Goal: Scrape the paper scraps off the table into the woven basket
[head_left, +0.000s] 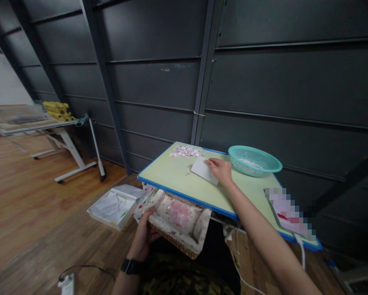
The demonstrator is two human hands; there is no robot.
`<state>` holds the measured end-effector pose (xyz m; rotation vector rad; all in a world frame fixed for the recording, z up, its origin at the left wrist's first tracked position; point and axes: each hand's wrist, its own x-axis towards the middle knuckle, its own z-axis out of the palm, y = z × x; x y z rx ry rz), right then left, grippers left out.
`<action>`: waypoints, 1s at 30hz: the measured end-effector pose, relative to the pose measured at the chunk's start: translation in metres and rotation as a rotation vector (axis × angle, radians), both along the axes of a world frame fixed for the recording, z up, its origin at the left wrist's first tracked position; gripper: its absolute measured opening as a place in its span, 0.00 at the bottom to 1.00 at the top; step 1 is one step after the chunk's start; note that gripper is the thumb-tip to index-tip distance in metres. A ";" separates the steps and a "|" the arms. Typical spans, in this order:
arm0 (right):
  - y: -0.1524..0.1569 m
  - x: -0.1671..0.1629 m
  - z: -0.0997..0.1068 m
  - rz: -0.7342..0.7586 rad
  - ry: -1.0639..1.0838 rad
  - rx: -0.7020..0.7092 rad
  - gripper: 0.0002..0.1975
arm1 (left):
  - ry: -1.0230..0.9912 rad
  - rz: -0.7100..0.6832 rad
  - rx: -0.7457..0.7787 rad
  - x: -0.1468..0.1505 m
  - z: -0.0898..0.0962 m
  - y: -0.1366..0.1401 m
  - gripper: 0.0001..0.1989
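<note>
My right hand (221, 170) pinches a flat white card (202, 169), its lower edge against the pale yellow tabletop (168, 170). Small dark bits lie on the table just left of the card. Behind it is a loose pile of small white and reddish pieces (186, 151). Below the table's front edge, my left hand (147, 229) grips the left side of a woven basket (184, 244). A pale cloth or plastic liner covers the basket's inside, and something pinkish (179, 213) shows at its bottom.
A teal plastic basin (254, 160) with white pieces inside stands at the table's back right. A tablet-like device (286, 213) with a white cable lies at the right end. An open white box (114, 207) sits lower left. A power strip (67, 284) is on the floor.
</note>
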<state>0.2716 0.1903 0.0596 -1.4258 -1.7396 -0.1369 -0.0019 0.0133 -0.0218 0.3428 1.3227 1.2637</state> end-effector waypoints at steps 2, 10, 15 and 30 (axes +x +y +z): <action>0.000 0.000 -0.001 -0.014 -0.007 0.016 0.14 | -0.001 -0.001 0.001 0.000 0.000 0.000 0.19; -0.002 0.005 0.004 -0.051 -0.042 0.018 0.15 | -0.014 0.000 0.005 0.001 0.000 0.000 0.19; -0.002 0.007 0.006 -0.080 -0.042 0.007 0.16 | -0.020 0.007 0.006 0.002 0.003 0.000 0.19; -0.002 0.013 0.013 -0.155 -0.057 -0.022 0.16 | -0.006 0.008 0.018 0.002 0.002 -0.001 0.20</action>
